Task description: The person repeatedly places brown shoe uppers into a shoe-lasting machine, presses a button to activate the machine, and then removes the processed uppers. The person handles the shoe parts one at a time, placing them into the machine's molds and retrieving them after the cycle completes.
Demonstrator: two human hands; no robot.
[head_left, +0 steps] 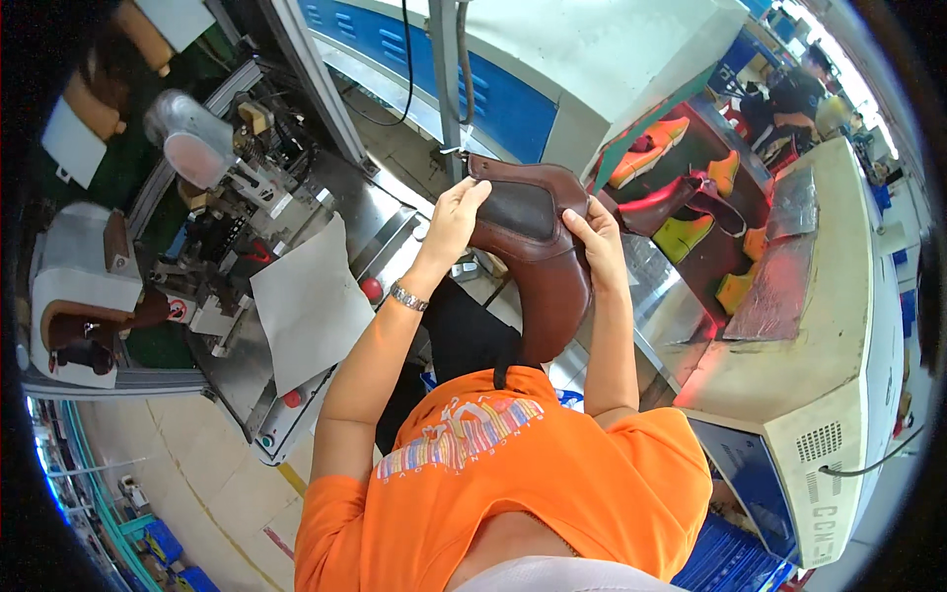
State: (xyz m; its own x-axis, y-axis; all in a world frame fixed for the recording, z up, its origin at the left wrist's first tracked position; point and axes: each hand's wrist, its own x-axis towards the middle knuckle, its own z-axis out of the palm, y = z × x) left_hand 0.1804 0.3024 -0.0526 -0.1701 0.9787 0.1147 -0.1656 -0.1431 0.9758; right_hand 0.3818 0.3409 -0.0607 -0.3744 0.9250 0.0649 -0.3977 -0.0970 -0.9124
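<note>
A brown leather ankle boot upper (552,286) with a dark elastic side panel hangs in front of my body, its toe end pointing down toward my lap. My left hand (456,222) is closed on the edge of the shaft at the left, thumb on top near the upper corner; a metal watch circles that wrist. On the opposite edge, my right hand (597,237) grips the upper beside the panel, thumb on the leather and fingers behind it. The undersides of the leather and the fingertips behind it are hidden.
At left stands a shoe-forming machine (227,217) with padded moulds, a grey sheet (314,306) and red buttons (292,399) on its bench. To the right, a conveyor (681,261) carries yellow and orange lasts and another brown upper (656,205) into a beige machine (848,326). A metal post (446,89) rises ahead.
</note>
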